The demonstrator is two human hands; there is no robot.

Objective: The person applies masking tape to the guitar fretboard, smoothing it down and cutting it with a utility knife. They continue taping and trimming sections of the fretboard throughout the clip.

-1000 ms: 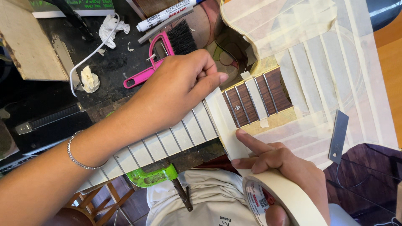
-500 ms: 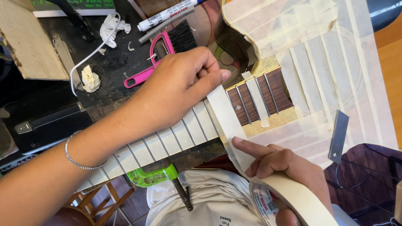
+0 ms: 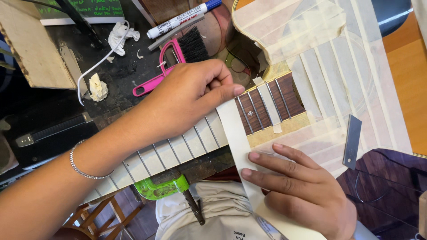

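A guitar lies across the bench, its fretboard [image 3: 267, 106] partly covered with strips of cream masking tape. My left hand [image 3: 191, 100] presses the end of a fresh tape strip [image 3: 233, 133] down on the fretboard with the thumb. The strip runs toward me from there. My right hand [image 3: 302, 191] rests its fingers on the strip's lower part and holds the tape roll [image 3: 275, 226], mostly hidden under the palm. The guitar body [image 3: 338, 53] is also masked with tape.
A pink-handled black brush [image 3: 178, 53], a blue-capped marker [image 3: 182, 20] and crumpled paper [image 3: 98, 86] lie on the dark bench. A green clamp [image 3: 162, 186] grips the neck below. A metal blade [image 3: 351, 142] rests on the taped body. A wooden block [image 3: 33, 49] sits far left.
My right hand has drawn the tape roll down toward me, lengthening the strip. My left hand has stayed pressed on the strip's end.
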